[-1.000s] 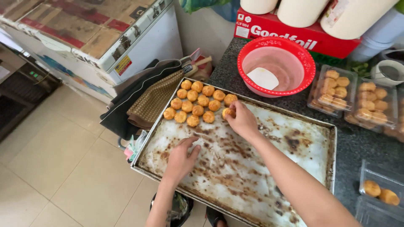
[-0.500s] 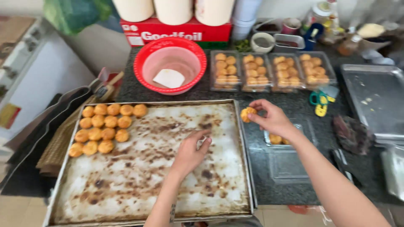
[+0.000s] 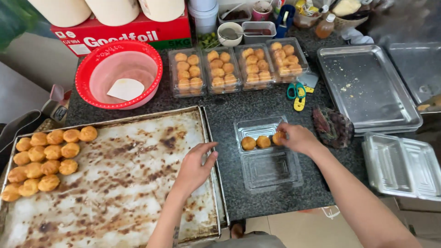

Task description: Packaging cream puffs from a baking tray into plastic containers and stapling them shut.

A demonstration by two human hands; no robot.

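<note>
Right hand [image 3: 296, 138]: moved from tray to centre frame, third golden pastry [image 3: 278, 138] gripped and set into open clear clamshell box [image 3: 271, 172]. Left hand [image 3: 195, 167]: fingers spread, rested on baking tray [image 3: 138, 193], nothing held.

bright even daylight, soft shadows, slight blur

An open clear plastic clamshell box [image 3: 268, 155] lay near the front edge of the desk, its hinged lid folded toward the front, three golden pastries in its back row. Three more clear boxes [image 3: 236, 69], filled with pastries, stood side by side toward the back edge. A red cardboard carton [image 3: 124, 34] with white and green printing sat at the back left corner. A stack of empty clear boxes [image 3: 404, 165] rested by the right edge.
</note>
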